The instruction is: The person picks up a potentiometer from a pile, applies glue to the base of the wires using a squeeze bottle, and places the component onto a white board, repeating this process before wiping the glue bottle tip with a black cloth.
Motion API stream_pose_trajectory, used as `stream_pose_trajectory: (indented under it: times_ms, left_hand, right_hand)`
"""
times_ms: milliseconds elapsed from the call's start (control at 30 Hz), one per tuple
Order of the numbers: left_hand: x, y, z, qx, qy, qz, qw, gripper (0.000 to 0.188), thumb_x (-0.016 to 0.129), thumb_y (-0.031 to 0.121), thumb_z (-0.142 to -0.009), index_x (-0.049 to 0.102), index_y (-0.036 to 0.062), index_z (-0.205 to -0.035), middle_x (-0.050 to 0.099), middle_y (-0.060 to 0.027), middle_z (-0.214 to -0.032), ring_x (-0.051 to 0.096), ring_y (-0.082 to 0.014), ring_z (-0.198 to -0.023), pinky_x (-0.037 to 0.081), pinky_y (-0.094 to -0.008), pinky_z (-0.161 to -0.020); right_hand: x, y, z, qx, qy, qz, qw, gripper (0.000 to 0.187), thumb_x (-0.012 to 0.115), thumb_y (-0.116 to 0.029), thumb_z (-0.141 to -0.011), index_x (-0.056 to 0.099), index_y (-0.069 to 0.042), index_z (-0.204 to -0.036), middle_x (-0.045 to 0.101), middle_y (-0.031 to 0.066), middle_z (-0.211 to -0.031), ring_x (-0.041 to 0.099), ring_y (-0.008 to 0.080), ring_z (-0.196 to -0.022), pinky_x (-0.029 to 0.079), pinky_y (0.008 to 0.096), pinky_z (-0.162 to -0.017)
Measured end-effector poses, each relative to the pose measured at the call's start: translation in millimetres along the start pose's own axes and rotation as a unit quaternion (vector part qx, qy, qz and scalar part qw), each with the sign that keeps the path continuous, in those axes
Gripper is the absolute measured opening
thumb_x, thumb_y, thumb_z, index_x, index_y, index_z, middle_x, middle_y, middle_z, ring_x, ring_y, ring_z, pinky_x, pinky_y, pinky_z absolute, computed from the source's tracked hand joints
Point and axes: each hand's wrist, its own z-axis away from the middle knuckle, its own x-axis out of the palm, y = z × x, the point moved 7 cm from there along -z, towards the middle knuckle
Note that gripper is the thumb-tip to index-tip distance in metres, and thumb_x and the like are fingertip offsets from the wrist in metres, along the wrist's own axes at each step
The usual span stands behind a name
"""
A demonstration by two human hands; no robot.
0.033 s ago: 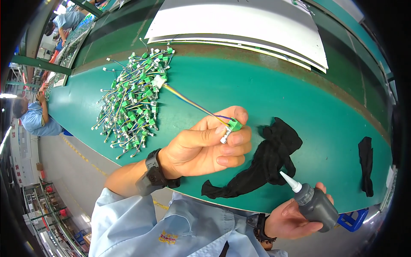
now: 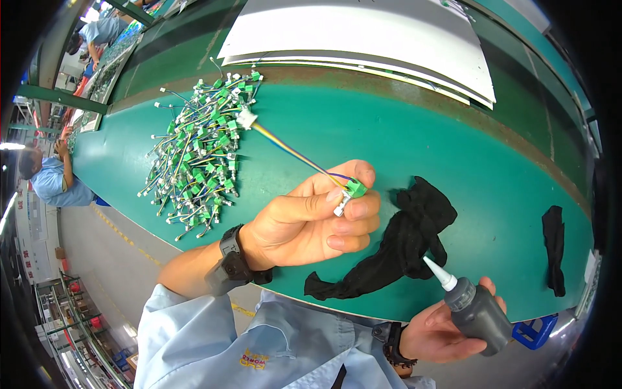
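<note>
Raised over the table, my left hand (image 2: 317, 223) pinches a small wired connector (image 2: 354, 188) between thumb and fingers. It has a green block and a whitish metal-looking end. Its blue, yellow and white wires stretch up and left to a white plug (image 2: 247, 119), which overlaps the pile (image 2: 194, 159) of similar wired parts in the view. At the lower right my right hand (image 2: 447, 334) holds a dark grey squeeze bottle (image 2: 481, 318), its white pointed nozzle tilted up and left. A crumpled black cloth (image 2: 414, 227) lies between my hands.
The green tabletop (image 2: 311, 123) curves across the view. White sheets (image 2: 363, 39) are stacked at the back. Another black cloth piece (image 2: 553, 249) lies far right. A blue plastic object (image 2: 535, 332) sits beyond the near edge. Co-workers (image 2: 55, 172) in light blue are at the left.
The white plug on the wires has shifted slightly up and to the right. Both hands stay in place, with the connector and the bottle still held.
</note>
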Motion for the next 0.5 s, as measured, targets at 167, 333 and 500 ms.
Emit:
stream_pose_trajectory:
  times_ms: [167,333,500]
  left_hand:
    - [-11.1,-7.8,-0.7,-0.022,0.036,0.007,0.999,0.025,0.054,0.014,-0.093,0.046,0.0076,-0.116,0.046,-0.0003,-0.085,0.041,-0.0073,-0.067,0.038,-0.0204,-0.057]
    - [-15.7,-13.3,1.2,-0.035,0.074,-0.004,0.997,0.027,0.053,0.014,-0.094,0.044,0.0047,-0.119,0.047,-0.0027,-0.087,0.041,-0.0067,-0.066,0.037,-0.0200,-0.056]
    - [-19.6,-20.0,1.5,-0.056,0.094,-0.006,0.994,0.028,0.051,0.015,-0.095,0.043,0.0041,-0.119,0.048,-0.0041,-0.089,0.042,-0.0069,-0.066,0.037,-0.0202,-0.056]
  right_hand:
    - [32.7,-23.5,10.3,-0.150,0.111,0.111,0.976,0.071,0.034,-0.054,-0.095,0.030,0.009,-0.127,0.046,0.0317,-0.121,0.044,0.0128,-0.041,0.047,0.0277,-0.067]
    - [51.4,-41.8,20.6,-0.392,-0.091,0.119,0.908,0.040,0.039,-0.023,-0.099,0.033,0.007,-0.125,0.048,0.0212,-0.108,0.061,0.0296,-0.083,0.052,0.0321,-0.072]
    - [26.6,-19.3,20.6,-0.109,-0.080,0.181,0.974,0.075,0.028,-0.058,-0.095,0.027,0.010,-0.127,0.044,0.0325,-0.121,0.053,0.0179,-0.057,0.048,0.0224,-0.062]
